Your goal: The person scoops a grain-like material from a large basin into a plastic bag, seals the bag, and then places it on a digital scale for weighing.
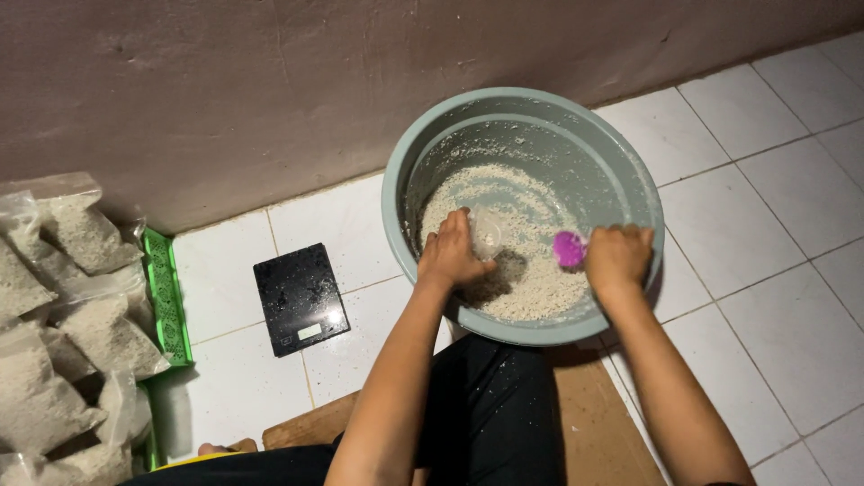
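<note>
A clear bag is being held open by the left hand inside the grey basin, fingers curled on its mouth, while a pink scoop is being gripped by the right hand just right of it; next, the white grains would need tipping in.

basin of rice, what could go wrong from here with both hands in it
1. The left hand holds a thin clear bag low in the basin; rice from the pink scoop in the right hand may miss its mouth.
2. Grains already dot the black scale; more could land there.
</note>
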